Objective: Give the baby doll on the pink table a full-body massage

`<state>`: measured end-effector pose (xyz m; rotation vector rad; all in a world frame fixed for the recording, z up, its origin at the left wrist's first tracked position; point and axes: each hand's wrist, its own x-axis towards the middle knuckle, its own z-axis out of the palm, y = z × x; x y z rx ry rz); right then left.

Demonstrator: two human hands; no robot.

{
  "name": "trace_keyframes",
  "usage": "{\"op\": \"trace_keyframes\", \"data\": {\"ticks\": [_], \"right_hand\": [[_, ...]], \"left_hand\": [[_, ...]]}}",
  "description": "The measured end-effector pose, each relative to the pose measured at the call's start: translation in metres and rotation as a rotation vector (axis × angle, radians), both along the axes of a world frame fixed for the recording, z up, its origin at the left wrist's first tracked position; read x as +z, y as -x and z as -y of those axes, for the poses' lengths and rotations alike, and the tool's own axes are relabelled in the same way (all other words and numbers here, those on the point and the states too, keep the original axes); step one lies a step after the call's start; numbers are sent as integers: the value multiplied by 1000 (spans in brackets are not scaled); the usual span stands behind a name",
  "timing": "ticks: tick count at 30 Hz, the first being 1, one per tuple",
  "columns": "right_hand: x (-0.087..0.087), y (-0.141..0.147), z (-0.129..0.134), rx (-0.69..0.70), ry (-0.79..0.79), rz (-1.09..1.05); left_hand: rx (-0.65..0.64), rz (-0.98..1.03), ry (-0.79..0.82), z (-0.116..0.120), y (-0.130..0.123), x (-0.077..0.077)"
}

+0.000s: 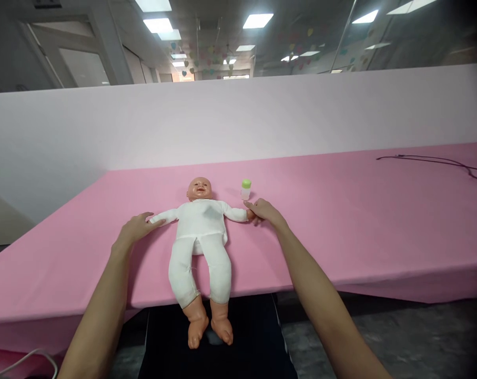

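Note:
A baby doll (201,223) in a white long-sleeved top and white trousers lies on its back, arms spread to both sides. Its head points away from me and its bare feet hang past the table's near edge. My left hand (139,227) is closed around the end of the doll's arm on the left, hiding the doll's hand. On the other side, my right hand (264,211) pinches the doll's other hand, which shows partly between thumb and fingers. Just beyond my right fingers stands a small clear bottle (245,189) with a green cap, upright.
A pink cloth (360,221) covers the table. Behind it rises a white partition (285,116), with glass above. Thin black cables (439,159) lie at the far right. A pale cable (35,352) curves at the lower left. My dark-clothed lap (167,347) is below the edge.

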<state>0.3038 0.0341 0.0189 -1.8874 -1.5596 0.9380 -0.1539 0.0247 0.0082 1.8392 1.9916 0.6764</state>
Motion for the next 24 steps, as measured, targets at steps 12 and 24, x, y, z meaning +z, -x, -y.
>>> {"op": "trace_keyframes", "data": {"ticks": [12, 24], "right_hand": [[-28, 22, -15, 196, -363, -550], [-51, 62, -55, -56, -528, -578]], "left_hand": [[215, 873, -239, -29, -20, -22], [128, 1036, -362, -83, -85, -34]]}}
